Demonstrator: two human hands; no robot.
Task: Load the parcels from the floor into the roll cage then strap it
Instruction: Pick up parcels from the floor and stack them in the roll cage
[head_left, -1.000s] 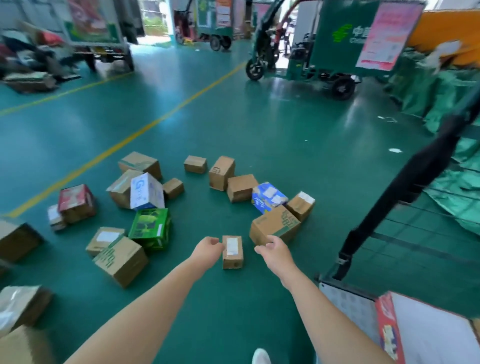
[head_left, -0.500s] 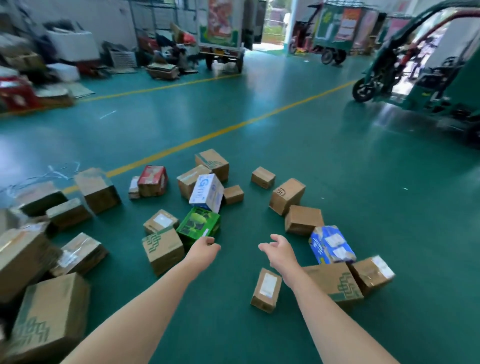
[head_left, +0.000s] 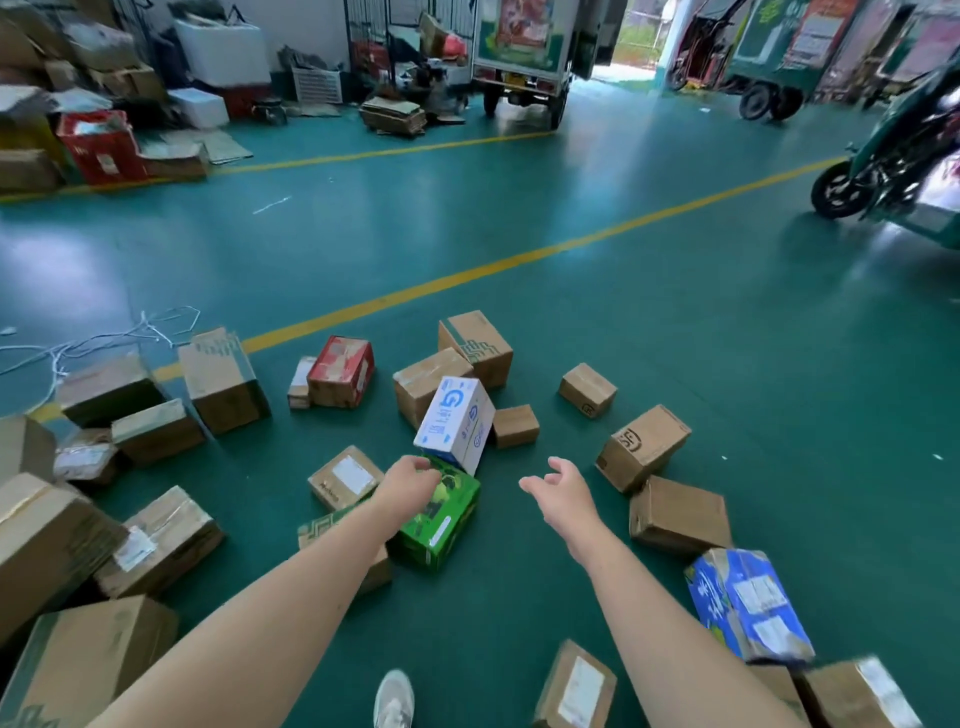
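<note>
Parcels (head_left: 340, 371) lay scattered over the green floor (head_left: 675, 338) on every side of our hands, none lifted, and the roll cage was nowhere in view; we judged the loading to be at a pick, with strapping far off; our left hand (head_left: 410, 480) hung over the far corner of the green box (head_left: 444, 519), fingers (head_left: 426, 465) curled down toward its top edge, and we could not tell whether they gripped it or only touched it; our right hand (head_left: 563, 491) was spread wide and empty over bare floor, palm turned toward the left one, which suited a two-handed take of that box from both sides; the white box with blue print (head_left: 457, 423) stood tilted just beyond the left hand, its lower end against the green box, so we judged that pulling the green one out could topple it; a small labelled box (head_left: 345, 478) lay just left of the left hand and a brown box (head_left: 324, 530) lay under the left forearm, touching the green box, which left little finger room on that side; the green box's right face looked onto open floor, the clearest way in for the right hand; to the right of that hand a logo-stamped box (head_left: 641, 447) and a flatter brown box (head_left: 678, 514) lay close together, apart from the fingers; nearer us, a labelled carton (head_left: 576, 686) and a blue parcel (head_left: 748, 603) lay right of the right forearm, and our shoe (head_left: 394, 699) stood between the forearms, so stepping back called for care.
</note>
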